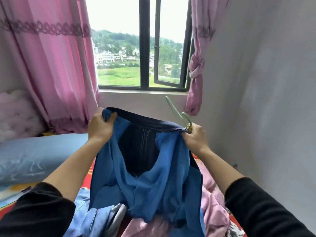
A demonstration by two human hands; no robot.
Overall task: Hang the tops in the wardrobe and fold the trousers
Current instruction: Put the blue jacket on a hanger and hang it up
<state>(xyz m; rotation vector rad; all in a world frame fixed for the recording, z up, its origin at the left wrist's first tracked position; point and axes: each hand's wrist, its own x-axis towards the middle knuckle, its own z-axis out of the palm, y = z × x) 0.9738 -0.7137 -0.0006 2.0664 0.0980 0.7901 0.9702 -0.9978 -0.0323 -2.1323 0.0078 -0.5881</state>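
Head camera looks down on a blue top [153, 185] which is held up in the air between the two hands, with its dark navy edge stretched like a line from one hand to the other. The left hand [100, 127] has its fingers and thumb curled tightly round a bunch of the cloth at one end of this edge. The right hand [194, 137] pinches the other end, and in the same grip it keeps a green hanger [173, 107], whose arm sticks up and away above the knuckles.

I think the edge is pulled wide so that the opening of the top is easy to find and the hanger can go inside. The hanger stays in the right hand probably so that it is ready at once. It is not yet inside the garment.

Below both hands the top hangs down to a pile on the bed: a pink garment [213, 202] under the right forearm and light blue jeans [85, 216] under the left forearm. A pale blue pillow [34, 156] lies further out from the left hand. No wardrobe is in view.
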